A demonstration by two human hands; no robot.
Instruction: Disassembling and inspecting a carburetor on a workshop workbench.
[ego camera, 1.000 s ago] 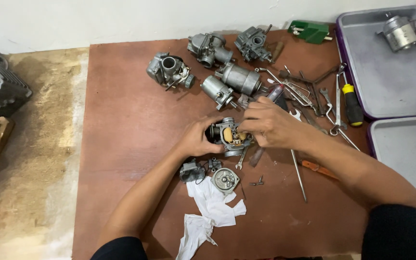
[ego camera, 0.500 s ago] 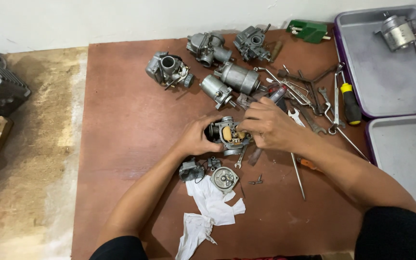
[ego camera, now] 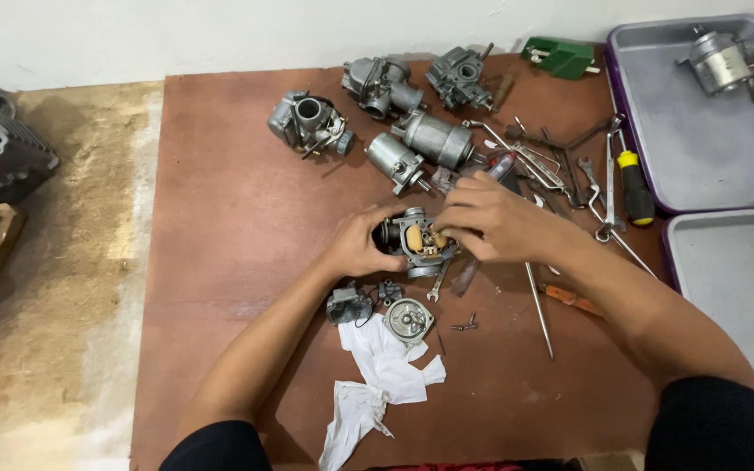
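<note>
Carburettor body (ego camera: pixel 414 242), grey metal with its yellowish float showing, sits near the middle of the brown board (ego camera: pixel 220 218), and you hold it from both sides. Your left hand (ego camera: pixel 358 247) has its fingers curled around the left end; your right hand (ego camera: pixel 492 223) has its fingertips pinched close over the float side, though what they grip is hidden. Small loose screws (ego camera: pixel 464 325) and the round metal cover (ego camera: pixel 408 319) lie just beside your wrists; a careless sweep could scatter them.
</note>
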